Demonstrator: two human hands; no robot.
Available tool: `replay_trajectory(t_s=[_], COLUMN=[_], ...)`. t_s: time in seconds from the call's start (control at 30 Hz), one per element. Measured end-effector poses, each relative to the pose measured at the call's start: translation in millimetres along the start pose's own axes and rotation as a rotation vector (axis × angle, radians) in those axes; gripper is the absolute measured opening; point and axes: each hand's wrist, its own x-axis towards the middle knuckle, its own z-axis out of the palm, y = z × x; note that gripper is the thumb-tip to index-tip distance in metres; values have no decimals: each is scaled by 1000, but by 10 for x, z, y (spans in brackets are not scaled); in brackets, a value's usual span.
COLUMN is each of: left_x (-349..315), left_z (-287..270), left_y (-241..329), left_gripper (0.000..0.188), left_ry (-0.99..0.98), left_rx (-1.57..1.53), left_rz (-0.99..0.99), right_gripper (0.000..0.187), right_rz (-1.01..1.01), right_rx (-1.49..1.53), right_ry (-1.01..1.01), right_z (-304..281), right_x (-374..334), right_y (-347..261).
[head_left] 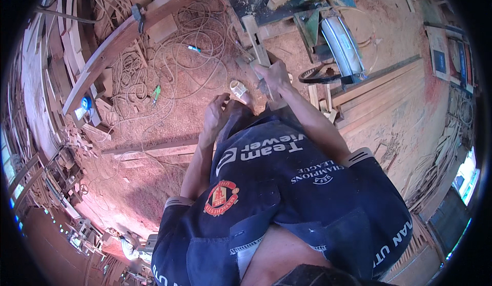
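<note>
My right hand (277,76) is wrapped round a long, pale wooden piece (254,35) with slots cut in it. Its far end points away from me, and the near end comes back toward my lap. My left hand (217,112) hangs by my left thigh, its fingers loosely bent and apart, with nothing visible in them. Just ahead of my legs a light-coloured shoe (240,89) shows on the dusty floor. Right of my right hand lies a white and blue cylindrical thing (342,46) on a dark frame, with a black curved strap or belt (319,74) beside it.
Tangled cords (192,55) cover the floor ahead left, near a green tool (156,94). A long curved wooden beam (110,47) carries a hammer (138,18) and a blue tape measure (86,103). Boards (379,88) lie to the right. A dark panel (251,1) lies at the far side.
</note>
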Motion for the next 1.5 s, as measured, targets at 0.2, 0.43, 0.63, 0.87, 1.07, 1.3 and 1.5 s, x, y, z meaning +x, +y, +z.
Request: replay_trajectory(t_s=[0.2, 0.43, 0.63, 0.87, 1.07, 1.3, 1.5], left_x=[34, 43, 38, 156, 218, -11, -74], left_z=[49, 74, 34, 38, 53, 191, 269], left_y=[6, 61, 115, 227, 318, 137, 166], left_gripper=[33, 35, 36, 37, 41, 43, 46], left_ry=[1, -7, 8, -9, -12, -91, -12], left_rx=[4, -35, -47, -78, -45, 81, -43], left_rz=[-19, -22, -40, -99, -78, -125, -182], right_gripper=[57, 58, 61, 69, 71, 66, 57], right_rz=[47, 164, -8, -93, 24, 384, 6], right_rx=[24, 57, 100, 150, 27, -71, 339], right_ry=[-77, -128, -114, -95, -85, -166, -176], right_z=[17, 100, 47, 0, 20, -61, -37], right_x=[-73, -59, -304, -304, -104, -16, -126], right_y=[161, 342, 418, 247, 287, 332, 406])
